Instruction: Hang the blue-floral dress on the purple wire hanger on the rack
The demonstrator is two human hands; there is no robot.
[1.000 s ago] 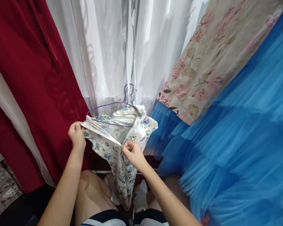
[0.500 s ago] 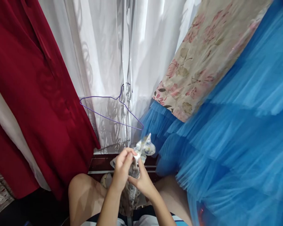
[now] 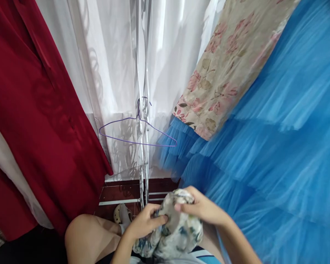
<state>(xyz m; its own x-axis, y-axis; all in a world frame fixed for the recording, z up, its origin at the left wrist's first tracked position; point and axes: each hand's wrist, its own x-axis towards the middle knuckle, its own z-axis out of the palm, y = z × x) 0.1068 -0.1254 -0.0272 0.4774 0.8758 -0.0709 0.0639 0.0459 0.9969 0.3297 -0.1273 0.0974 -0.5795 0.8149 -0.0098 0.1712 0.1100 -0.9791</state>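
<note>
A bunched piece of white fabric with a blue and green floral print (image 3: 183,233) lies over my lap, held up between both hands. My left hand (image 3: 145,222) grips its left side, thumb laid over the cloth. On the upper right edge, my right hand (image 3: 202,207) pinches the fabric with the thumb in front and the fingers behind. The cloth is somewhat blurred, so what kind of garment it is cannot be made out. Ahead of my hands, a purple wire hanger (image 3: 137,141) hangs by its hook on a white metal stand (image 3: 143,154).
Red cloth (image 3: 57,128) hangs at the left. To the right hang a beige floral garment (image 3: 209,84) and a layered blue tulle skirt (image 3: 277,157). White curtains (image 3: 112,66) cover the back. Low down are a white bar (image 3: 119,202) and a light clog (image 3: 118,213) on my foot.
My hands have moved apart, the right one up and to the right, spreading the printed fabric wider. The purple hanger has swung to a more level angle.
</note>
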